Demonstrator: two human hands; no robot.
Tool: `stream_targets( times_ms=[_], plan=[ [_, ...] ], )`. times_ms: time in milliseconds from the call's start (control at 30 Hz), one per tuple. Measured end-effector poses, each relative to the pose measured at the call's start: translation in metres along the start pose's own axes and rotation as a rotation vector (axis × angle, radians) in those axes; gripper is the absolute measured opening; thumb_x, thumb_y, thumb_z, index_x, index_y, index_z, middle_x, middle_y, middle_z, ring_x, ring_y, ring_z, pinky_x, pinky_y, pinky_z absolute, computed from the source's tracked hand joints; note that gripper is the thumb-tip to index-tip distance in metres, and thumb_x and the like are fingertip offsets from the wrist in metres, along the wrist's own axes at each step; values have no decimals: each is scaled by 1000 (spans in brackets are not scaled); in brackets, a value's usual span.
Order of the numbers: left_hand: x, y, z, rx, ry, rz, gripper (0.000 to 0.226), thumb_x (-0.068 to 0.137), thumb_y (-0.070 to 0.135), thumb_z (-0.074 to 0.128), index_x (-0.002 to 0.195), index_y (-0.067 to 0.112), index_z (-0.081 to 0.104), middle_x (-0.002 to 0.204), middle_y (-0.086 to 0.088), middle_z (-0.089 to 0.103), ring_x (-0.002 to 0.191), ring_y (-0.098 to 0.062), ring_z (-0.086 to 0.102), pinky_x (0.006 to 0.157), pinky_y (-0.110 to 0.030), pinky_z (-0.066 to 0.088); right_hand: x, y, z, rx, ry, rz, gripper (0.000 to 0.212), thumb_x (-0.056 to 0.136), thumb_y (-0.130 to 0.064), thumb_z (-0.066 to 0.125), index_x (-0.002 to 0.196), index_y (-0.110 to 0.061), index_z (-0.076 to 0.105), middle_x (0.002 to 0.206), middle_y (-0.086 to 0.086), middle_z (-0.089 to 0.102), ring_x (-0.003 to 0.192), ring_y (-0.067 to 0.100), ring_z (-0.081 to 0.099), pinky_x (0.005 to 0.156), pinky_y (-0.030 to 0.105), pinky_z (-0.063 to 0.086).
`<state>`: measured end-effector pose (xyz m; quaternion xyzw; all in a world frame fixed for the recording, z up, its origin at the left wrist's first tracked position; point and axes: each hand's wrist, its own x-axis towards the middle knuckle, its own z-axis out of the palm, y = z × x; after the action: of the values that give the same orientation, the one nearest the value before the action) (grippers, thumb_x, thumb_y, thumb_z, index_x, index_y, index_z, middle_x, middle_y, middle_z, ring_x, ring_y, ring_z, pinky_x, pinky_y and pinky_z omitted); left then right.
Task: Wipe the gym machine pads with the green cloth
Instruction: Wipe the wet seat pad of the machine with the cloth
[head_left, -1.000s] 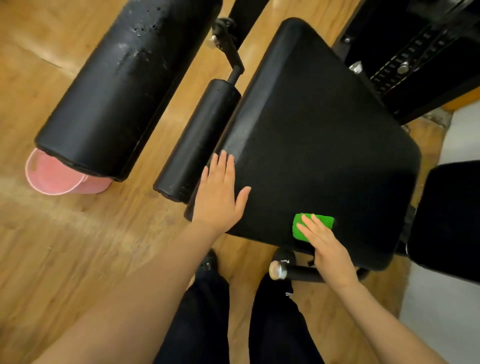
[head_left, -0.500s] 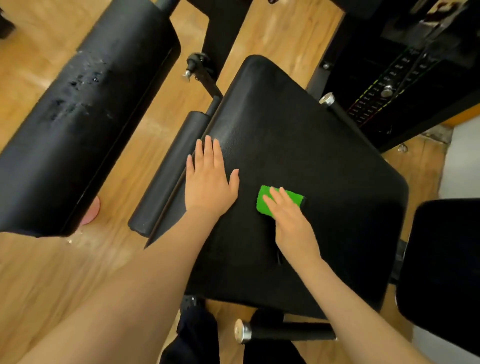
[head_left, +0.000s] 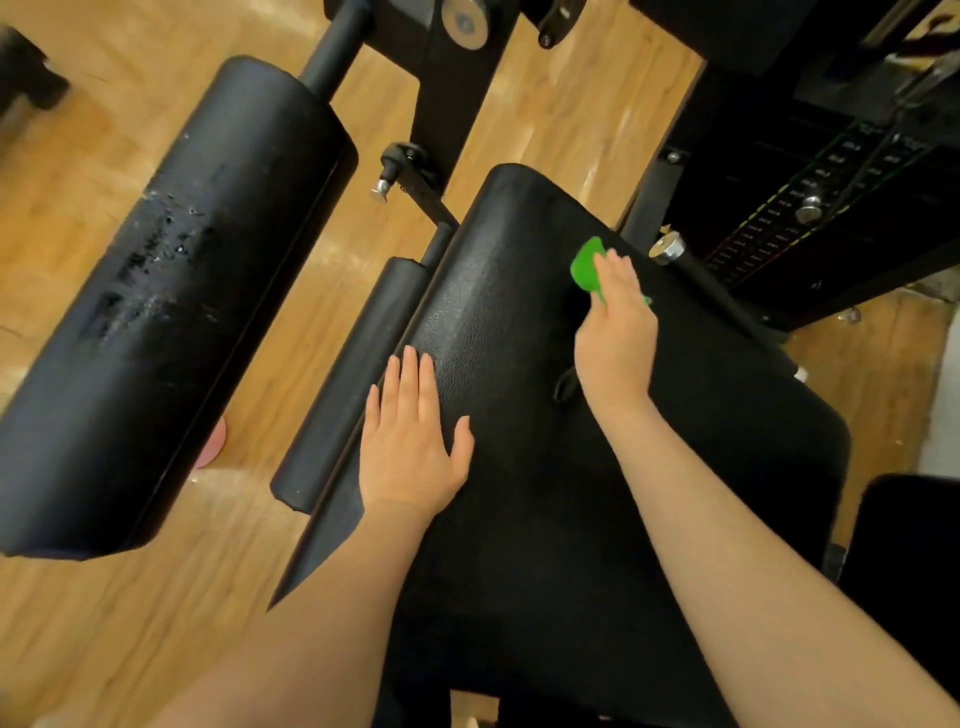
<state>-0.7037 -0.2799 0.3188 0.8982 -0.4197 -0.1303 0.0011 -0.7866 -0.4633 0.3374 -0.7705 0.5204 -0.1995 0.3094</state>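
Green cloth (head_left: 586, 267) sits under my right hand (head_left: 615, 332) near the far edge of the seat pad (head_left: 649, 467), toward its far right corner. Half a second ago that hand and cloth were around the middle of the pad, and a second ago at its near edge, so I have pushed the cloth away from me across the surface. My right fingers lie fairly straight and close together, pressing down on the cloth; only its left part and a small sliver on the right show past them.

My left hand (head_left: 413, 441) lies flat on the pad's left edge with the fingers straight and together and the thumb spread; it has kept the same place on the pad through all three frames.

Beside that edge lies the small black roller (head_left: 353, 379), and further left the big roller (head_left: 171, 291), its top speckled with wet or worn patches. A bit of the pink bucket (head_left: 213, 441) shows under the big roller; a second ago much more of it was visible.

On the weight stack (head_left: 810, 208) at the far right I see rows of small number labels, too small and blurred to read.
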Motion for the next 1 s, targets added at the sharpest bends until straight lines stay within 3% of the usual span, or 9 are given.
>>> stream_targets(
  times_ms=[167,300,400,533,800,900,1000],
  plan=[
    [1,-2,5,14,31,2,72,90,45,31,146,0,33,152,-18,34,142,-32,30,113,-48,22,80,-52,56,-116,-226,-232,48,95,-2,38,142,-9,36,152,6,28,143,22,15,115,34,17],
    [2,-3,5,7,51,19,70,89,43,34,145,1,31,151,-18,36,141,-32,29,116,-44,19,76,-44,66,-207,-191,-313,43,97,-8,41,140,-9,40,151,7,31,143,25,16,115,37,15],
    [2,-4,4,-11,55,23,69,89,42,35,144,1,30,150,-19,36,141,-30,24,115,-41,13,74,-33,64,-170,-203,-334,45,96,-1,40,140,-9,40,150,7,32,143,24,17,115,34,13],
    [4,-2,-1,-25,33,31,67,89,42,35,143,2,29,148,-21,39,140,-30,21,114,-42,14,66,-21,56,-90,-139,-208,48,93,5,41,138,-10,43,150,5,34,142,20,19,114,29,10],
    [5,2,-10,-56,-62,41,66,88,35,40,140,-5,40,147,-24,39,141,-34,26,117,-47,20,32,19,21,-131,-31,102,51,91,7,44,138,-14,45,149,1,36,141,15,21,115,31,20],
    [36,16,-30,-130,-81,72,67,94,26,51,149,-2,25,157,-20,21,147,-32,14,118,-42,7,39,4,24,-109,14,181,48,92,5,44,137,-12,46,148,2,38,141,16,23,114,31,22],
    [90,31,-47,-99,-32,125,67,101,31,36,153,3,3,162,-14,-2,149,-26,-6,118,-35,-6,57,-25,31,-89,11,86,49,91,8,41,136,-10,46,148,5,36,142,18,21,114,31,19]
  ],
)
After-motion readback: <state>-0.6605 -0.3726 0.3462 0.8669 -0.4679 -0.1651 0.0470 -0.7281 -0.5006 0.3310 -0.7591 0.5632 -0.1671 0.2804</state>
